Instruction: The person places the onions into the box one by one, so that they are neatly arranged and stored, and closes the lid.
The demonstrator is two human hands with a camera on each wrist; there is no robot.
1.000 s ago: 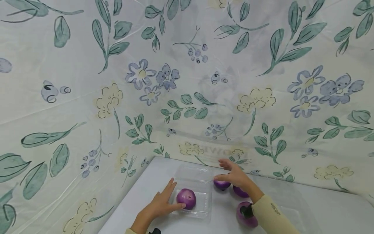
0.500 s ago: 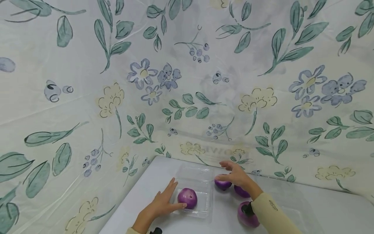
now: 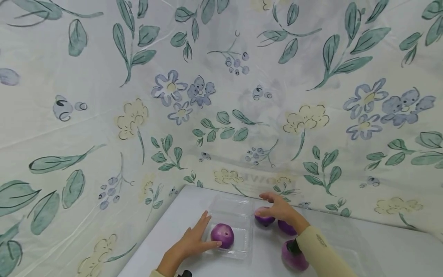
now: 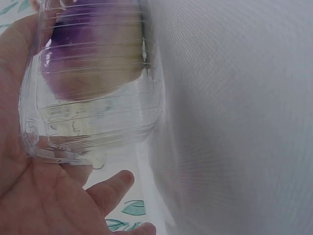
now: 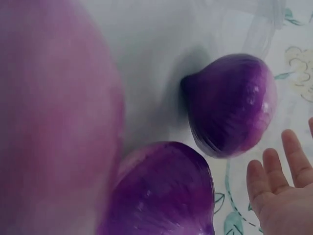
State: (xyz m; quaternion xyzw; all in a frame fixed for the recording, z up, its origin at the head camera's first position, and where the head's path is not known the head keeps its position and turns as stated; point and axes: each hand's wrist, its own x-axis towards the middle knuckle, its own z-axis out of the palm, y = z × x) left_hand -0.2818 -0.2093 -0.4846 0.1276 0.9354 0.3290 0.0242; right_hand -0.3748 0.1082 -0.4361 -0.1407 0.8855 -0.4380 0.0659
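Observation:
A clear plastic clamshell box (image 3: 238, 254) lies with its lid laid back, and one purple onion (image 3: 222, 235) sits inside. My left hand (image 3: 189, 242) rests along the box's left side, fingers straight and spread, thumb reaching over the front edge by the onion. In the left wrist view the palm lies against the ribbed box wall (image 4: 98, 125). Beyond the box to the right, my right hand (image 3: 281, 209) hovers over a second purple onion (image 3: 264, 221), its fingers extended. The right wrist view shows those fingers apart from that onion (image 5: 232, 105), with nothing held.
Two more purple onions lie under the right forearm: one behind (image 3: 286, 227), one nearer (image 3: 294, 258), partly covered by a black wrist camera (image 3: 293, 246). Another clear plastic container (image 3: 351, 256) lies right of the sleeve. A floral cloth (image 3: 235, 150) hangs behind the white table (image 3: 398, 246).
The head view has drifted slightly, so the scene sits a little farther right. Both hands and the onions keep almost the same places.

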